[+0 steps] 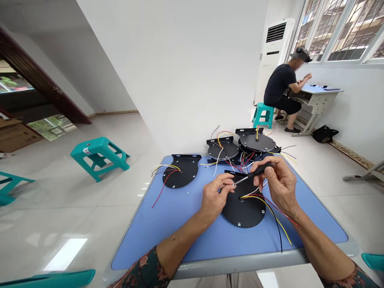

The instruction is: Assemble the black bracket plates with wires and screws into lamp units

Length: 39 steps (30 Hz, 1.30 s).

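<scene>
On the blue surface (168, 236), right hand (279, 185) clenches a screwdriver (259, 171) by its black handle; left hand (213, 201), half closed, pinches the shaft above a wired black plate (243, 212).

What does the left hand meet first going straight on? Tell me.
The metal shaft of the screwdriver held in the right hand; the left hand's fingertips sit right by it. Depth is unclear, so it might pass over the shaft and reach the black plate below.
</scene>
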### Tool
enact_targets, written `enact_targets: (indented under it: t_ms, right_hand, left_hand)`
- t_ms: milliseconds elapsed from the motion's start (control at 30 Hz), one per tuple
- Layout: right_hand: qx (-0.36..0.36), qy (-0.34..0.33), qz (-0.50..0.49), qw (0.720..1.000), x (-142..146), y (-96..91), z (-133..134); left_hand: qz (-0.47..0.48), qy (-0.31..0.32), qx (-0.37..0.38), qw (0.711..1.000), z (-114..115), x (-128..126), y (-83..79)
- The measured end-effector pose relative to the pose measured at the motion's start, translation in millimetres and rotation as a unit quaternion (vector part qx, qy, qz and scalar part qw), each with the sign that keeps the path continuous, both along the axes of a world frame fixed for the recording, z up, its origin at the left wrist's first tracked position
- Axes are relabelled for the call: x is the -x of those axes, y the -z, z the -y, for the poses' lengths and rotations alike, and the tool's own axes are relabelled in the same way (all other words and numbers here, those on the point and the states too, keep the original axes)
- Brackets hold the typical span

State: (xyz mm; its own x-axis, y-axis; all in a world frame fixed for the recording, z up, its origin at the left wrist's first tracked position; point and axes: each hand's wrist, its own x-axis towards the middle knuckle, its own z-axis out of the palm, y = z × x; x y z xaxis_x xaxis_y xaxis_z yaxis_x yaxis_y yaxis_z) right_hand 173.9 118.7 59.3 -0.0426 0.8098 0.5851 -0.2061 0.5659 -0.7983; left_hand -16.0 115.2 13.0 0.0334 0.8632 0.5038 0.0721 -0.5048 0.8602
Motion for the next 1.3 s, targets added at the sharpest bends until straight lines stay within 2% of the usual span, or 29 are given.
enact_targets:
  t_ms: [167, 300, 467, 667, 767, 900, 1033, 1300]
  right_hand:
    - [0.0, -0.029, 0.027, 0.999, -1.7, -3.0, 1.3]
    - [0.015, -0.048, 0.023, 0.998, -1.3, -2.1, -0.1]
    - [0.023, -0.04, 0.043, 0.998, 0.6, -2.5, 0.3]
    - [0.078, -0.041, 0.097, 0.991, 3.2, -6.4, -2.6]
    - [0.093, -0.048, 0.125, 0.987, 4.6, -8.6, -3.9]
    - [0.147, -0.09, 0.117, 0.978, 5.0, -10.2, -3.4]
    - [0.161, -0.117, 0.115, 0.973, 4.7, -9.5, -3.4]
    - [0.182, -0.139, 0.113, 0.967, 5.0, -9.3, -3.8]
  left_hand:
    - [-0.036, -0.017, -0.027, 0.999, 0.1, 2.0, 1.8]
    - [-0.008, -0.025, -0.01, 1.0, -2.8, 2.8, 2.9]
    - [-0.026, -0.032, -0.022, 0.999, -4.0, 3.2, 2.6]
    - [-0.08, -0.047, -0.073, 0.993, -2.4, 3.0, 4.6]
    - [-0.114, -0.071, -0.099, 0.986, -3.1, 4.4, 5.5]
    - [-0.163, -0.102, -0.143, 0.971, -3.8, 6.1, 6.2]
    - [-0.21, -0.132, -0.192, 0.95, -3.1, 6.7, 6.3]
    - [-0.254, -0.14, -0.192, 0.937, -2.0, 6.8, 6.0]
